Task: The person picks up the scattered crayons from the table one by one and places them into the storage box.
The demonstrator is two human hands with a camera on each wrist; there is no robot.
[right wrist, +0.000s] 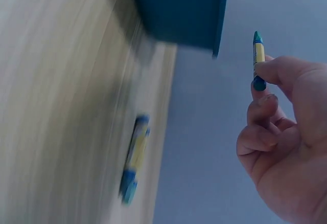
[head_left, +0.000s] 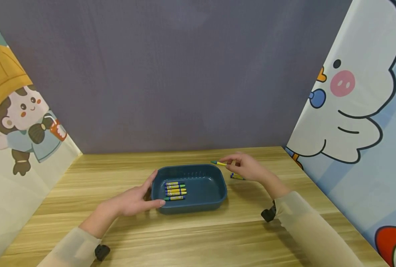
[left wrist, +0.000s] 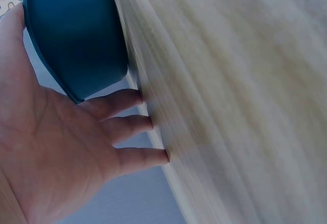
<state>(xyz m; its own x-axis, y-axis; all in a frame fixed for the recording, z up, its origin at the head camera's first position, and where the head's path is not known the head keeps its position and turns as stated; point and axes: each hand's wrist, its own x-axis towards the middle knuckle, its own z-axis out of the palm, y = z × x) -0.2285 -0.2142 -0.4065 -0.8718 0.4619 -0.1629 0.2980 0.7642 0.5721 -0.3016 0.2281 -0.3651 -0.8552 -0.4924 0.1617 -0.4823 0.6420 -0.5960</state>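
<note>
A dark teal tray (head_left: 189, 208) stands on the table, with several yellow-wrapped crayons (head_left: 175, 190) lying side by side in its left half. My left hand (head_left: 132, 200) spans the tray's left end, thumb across the near-left rim and fingers stretched along the side. In the left wrist view, three fingertips (left wrist: 166, 156) rest at the table surface beside the tray wall. Past the tray's far-right corner, my right hand (head_left: 246, 167) pinches a green crayon (right wrist: 259, 52) between thumb and forefinger, its tip pointing left. Its other fingers are curled.
A small group of crayons (head_left: 237, 177) lies on the wooden table (head_left: 184, 237) right of the tray, beneath the right hand. A grey wall (head_left: 184, 74) rises behind the table. Printed cartoon panels flank it, with a white duck (head_left: 361, 111) on the right.
</note>
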